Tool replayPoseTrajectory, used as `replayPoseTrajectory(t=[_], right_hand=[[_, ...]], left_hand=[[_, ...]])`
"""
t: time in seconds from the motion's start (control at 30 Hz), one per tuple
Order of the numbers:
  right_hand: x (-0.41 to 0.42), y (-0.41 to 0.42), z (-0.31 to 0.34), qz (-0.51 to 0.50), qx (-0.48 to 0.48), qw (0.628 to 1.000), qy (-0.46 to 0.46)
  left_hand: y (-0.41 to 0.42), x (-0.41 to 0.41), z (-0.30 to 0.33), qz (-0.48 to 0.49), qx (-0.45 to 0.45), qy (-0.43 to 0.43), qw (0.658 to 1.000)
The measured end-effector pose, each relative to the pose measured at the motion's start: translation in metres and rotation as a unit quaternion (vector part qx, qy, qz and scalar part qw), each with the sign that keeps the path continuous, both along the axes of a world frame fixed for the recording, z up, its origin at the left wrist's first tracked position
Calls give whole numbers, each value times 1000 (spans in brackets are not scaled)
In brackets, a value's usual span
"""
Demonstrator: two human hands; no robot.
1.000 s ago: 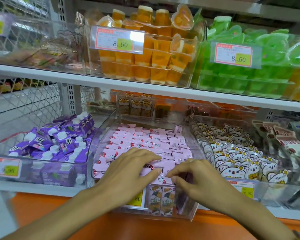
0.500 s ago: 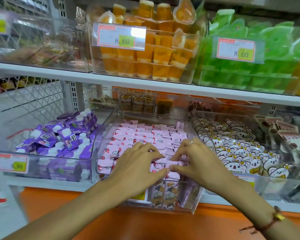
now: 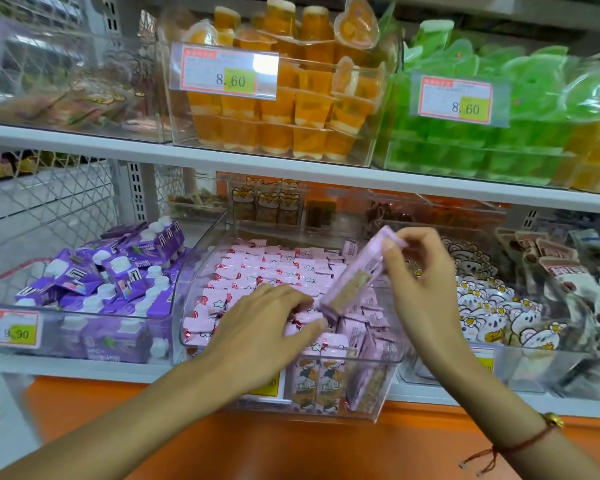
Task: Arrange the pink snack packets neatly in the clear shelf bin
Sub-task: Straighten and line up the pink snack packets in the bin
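- Pink wrappers fill the clear shelf bin (image 3: 194,299) on the lower shelf; the pink snack packets (image 3: 278,268) lie in rows, too many and too overlapped to count.
- One lifted packet (image 3: 355,275) is raised above the right front of the bin, tilted, its upper end pinched between thumb and fingertips of the right hand (image 3: 426,282); the other fingers are curled loosely.
- The left hand (image 3: 257,327) lies over the front packets with fingers fairly straight and spread a little, fingertips touching the packets near the lower end of the lifted one.
- Two upright packets with a cartoon animal (image 3: 317,386) show through the bin's front wall; their writing is unreadable.
- Three price tags carry legible numbers: "8.60" on the tag of the orange jelly cups (image 3: 229,72), "8.60" on the tag of the green jelly cups (image 3: 456,100), and a partly blurred "9.90" on the tag of the purple cartons (image 3: 11,329).
- The purple cartons (image 3: 118,271) with white caps sit in the bin just left of the pink one; white cartoon-faced packets (image 3: 489,306) fill the bin to the right.
- A red cord bracelet (image 3: 520,441) with a gold bead circles the right wrist.
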State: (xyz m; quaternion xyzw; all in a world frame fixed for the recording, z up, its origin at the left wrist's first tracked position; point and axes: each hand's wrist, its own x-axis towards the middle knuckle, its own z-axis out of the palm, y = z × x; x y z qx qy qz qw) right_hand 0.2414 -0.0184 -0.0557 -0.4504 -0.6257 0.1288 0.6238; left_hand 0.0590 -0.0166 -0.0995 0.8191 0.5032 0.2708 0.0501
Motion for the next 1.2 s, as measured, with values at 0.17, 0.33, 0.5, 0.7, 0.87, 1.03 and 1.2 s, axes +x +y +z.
replayPoseTrajectory(t=[0.17,0.33,0.5,0.7,0.87,1.03,1.2], right_hand=[[1,1,0,22,-112,979,171],[-3,-1,1,155,-211,906,332],[-2,-5,-1,208,-229,921,236],[-5,-4,-5,202,-225,923,239],[-3,-6,-6,198,-234,916,260],[-1,-11,-8,63,-144,986,52],[-3,-15,-9,68,-33,967,-243]], left_hand=[[-11,3,9,-36,18,-183,982],[-10,2,14,-73,92,-220,968],[-2,0,21,-77,-145,-438,884],[1,9,27,-15,-252,-464,849],[-6,0,26,-59,-168,-426,887],[-9,-2,31,-43,-96,-503,858],[-12,3,31,-70,-12,-423,904]])
